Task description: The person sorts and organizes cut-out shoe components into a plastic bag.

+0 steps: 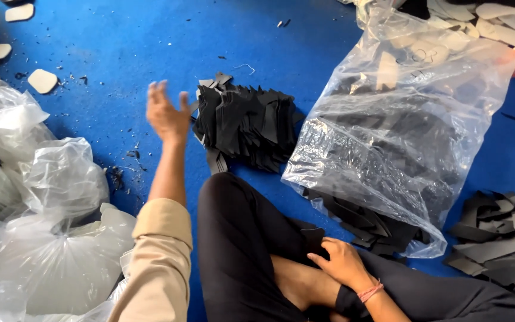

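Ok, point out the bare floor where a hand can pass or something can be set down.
Widest bare blue floor lies beyond the raised left hand, between the black pile and the tan cutouts, with only small scraps. Crowded: white bags on the left, clear bag and loose black pieces on the right, near the right hand.

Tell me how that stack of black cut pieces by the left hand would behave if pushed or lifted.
The stack of black pieces probably slides apart when pushed: its edges already fan unevenly. Single pieces look thin and flat, so likely floppy and light. The left hand hovers open beside it; lifting the whole stack one-handed would likely shed pieces.
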